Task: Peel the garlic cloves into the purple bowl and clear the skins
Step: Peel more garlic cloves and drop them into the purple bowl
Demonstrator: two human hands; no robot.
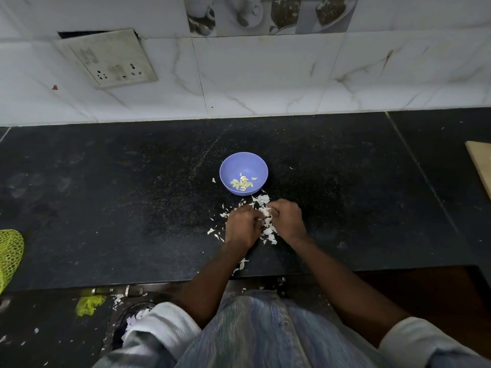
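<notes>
A purple bowl (243, 166) stands on the black counter (132, 195) and holds several peeled garlic cloves (242, 184). Just in front of it lies a scatter of white garlic skins (267, 229). My left hand (243, 227) and my right hand (287, 220) are close together over the skins, fingers curled inward. Both hands seem to pinch something small and white between them, a clove or skins; the fingers hide exactly what it is.
A tiled wall with a socket plate (111, 58) rises behind the counter. A wooden board's corner (481, 166) shows at the right edge. Green mesh (9, 251) lies at the left edge. More skins (118, 298) and green scraps (87, 305) are on the floor.
</notes>
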